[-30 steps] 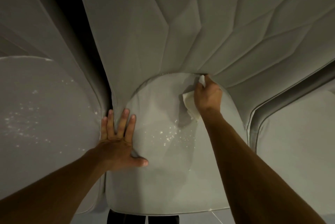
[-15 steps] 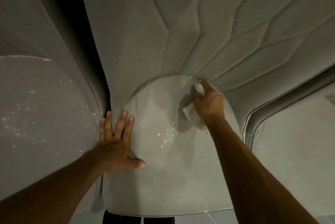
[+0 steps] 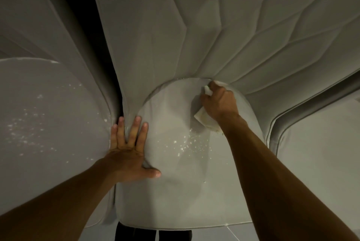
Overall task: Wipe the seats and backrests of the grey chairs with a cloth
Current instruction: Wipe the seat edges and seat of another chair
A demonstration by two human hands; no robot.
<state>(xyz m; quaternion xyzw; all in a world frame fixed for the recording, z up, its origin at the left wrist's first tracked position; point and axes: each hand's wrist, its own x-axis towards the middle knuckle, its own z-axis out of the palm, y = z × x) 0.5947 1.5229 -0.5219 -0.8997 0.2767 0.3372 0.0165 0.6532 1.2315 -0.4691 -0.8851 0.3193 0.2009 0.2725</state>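
The backrest [image 3: 165, 26] closes off the seat [image 3: 185, 192] behind; its front lies open.

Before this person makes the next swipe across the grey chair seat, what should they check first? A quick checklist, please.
1. Grip on the cloth: ok, the right hand curls round it.
2. Cloth on the seat: ok, at the back edge under the backrest.
3. Left hand steadying the seat: ok, flat on its left side.
4. White specks cleared: not ok, they lie mid-seat.
5. Neighbouring seat on the left clean: not ok, speckled too.
6. Cloth clean enough: cannot tell; the visible corner looks stained.
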